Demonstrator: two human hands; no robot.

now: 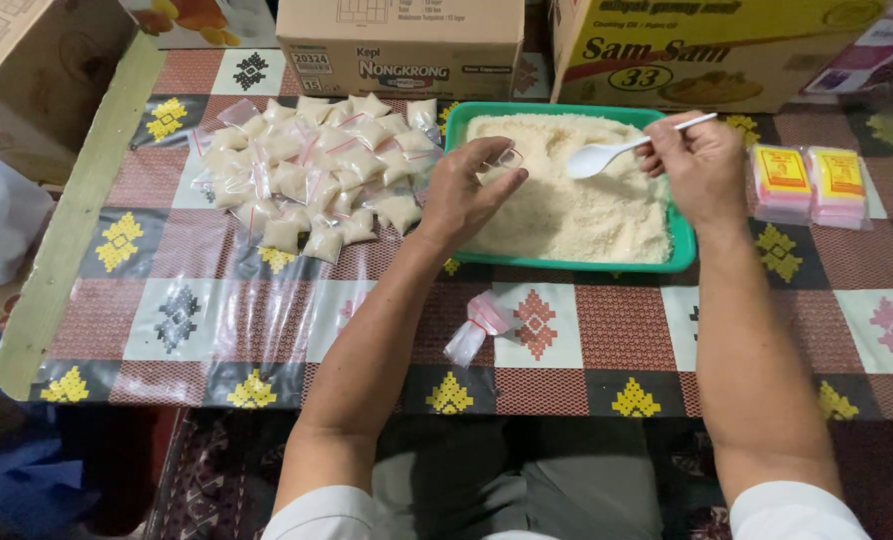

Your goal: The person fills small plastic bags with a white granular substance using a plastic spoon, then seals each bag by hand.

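A small clear bag (507,158) is pinched open by the left hand (463,195) over the green tray (682,248) of pale powder (566,200) near the bench's far edge, a white plastic spoon (606,153) is gripped by the right hand (699,165), many filled bags (316,175) are already piled leftward, and much powder is left.

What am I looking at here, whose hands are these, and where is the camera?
There is no machine here. The one picture comes from a camera worn on a person's head, looking down at their own two bare hands over a table with a patterned cloth.

The left hand pinches a small clear bag open over a green tray full of pale crumbly powder. The right hand holds a white spoon above the powder.

To the left lies a pile of filled bags. A bundle of empty bags lies near the person, and yellow-labelled packets lie to the right. Cardboard boxes stand behind.
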